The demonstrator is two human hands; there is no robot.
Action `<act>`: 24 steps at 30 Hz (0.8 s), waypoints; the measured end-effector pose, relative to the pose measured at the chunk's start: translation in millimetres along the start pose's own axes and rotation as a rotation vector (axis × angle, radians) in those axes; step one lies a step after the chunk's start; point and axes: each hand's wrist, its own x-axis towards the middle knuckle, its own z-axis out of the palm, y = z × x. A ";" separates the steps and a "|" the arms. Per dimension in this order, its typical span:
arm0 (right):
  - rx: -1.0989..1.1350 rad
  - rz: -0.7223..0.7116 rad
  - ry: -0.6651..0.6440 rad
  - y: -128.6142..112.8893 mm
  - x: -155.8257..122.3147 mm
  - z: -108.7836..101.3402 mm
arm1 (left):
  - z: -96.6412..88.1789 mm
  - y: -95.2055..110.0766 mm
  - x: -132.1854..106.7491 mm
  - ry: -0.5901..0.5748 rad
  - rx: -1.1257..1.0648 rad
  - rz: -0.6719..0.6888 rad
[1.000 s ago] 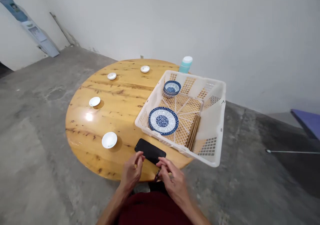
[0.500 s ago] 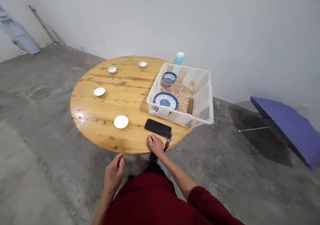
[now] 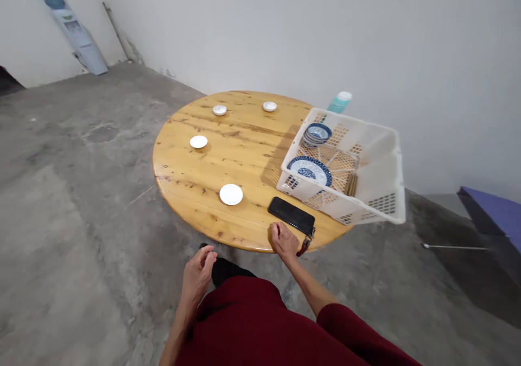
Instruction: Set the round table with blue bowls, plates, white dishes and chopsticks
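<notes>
My right hand (image 3: 282,238) rests on the near edge of the round wooden table (image 3: 244,154), fingers curled, just beside a black phone (image 3: 291,215) with a dark red strap hanging off the rim. My left hand (image 3: 197,272) hangs in the air below the table edge, fingers loosely bent, holding nothing. A white plastic basket (image 3: 382,192) sits on the table's right side, overhanging it, with a blue-patterned plate (image 3: 309,169), stacked blue bowls (image 3: 317,133) and chopsticks inside.
Several small white saucers lie on the tabletop, the nearest one (image 3: 230,194) left of the phone. A teal bottle (image 3: 340,101) stands behind the basket. A purple object (image 3: 492,214) lies on the concrete floor at right. White wall close behind the table.
Both hands left the phone. The left hand dropped below the table edge; the right hand settled on the rim. The view pulled back from the table and swung left.
</notes>
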 end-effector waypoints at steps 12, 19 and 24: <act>-0.169 0.216 -0.108 -4.0 -1.8 8.9 | -86.2 9.4 113.0 -0.087 0.227 0.074; -0.361 0.434 -0.067 -33.8 7.4 16.5 | -142.6 12.8 180.0 -0.201 0.313 0.070; -0.291 0.631 0.047 -52.4 17.2 3.6 | -166.8 17.3 210.5 -0.250 0.275 0.039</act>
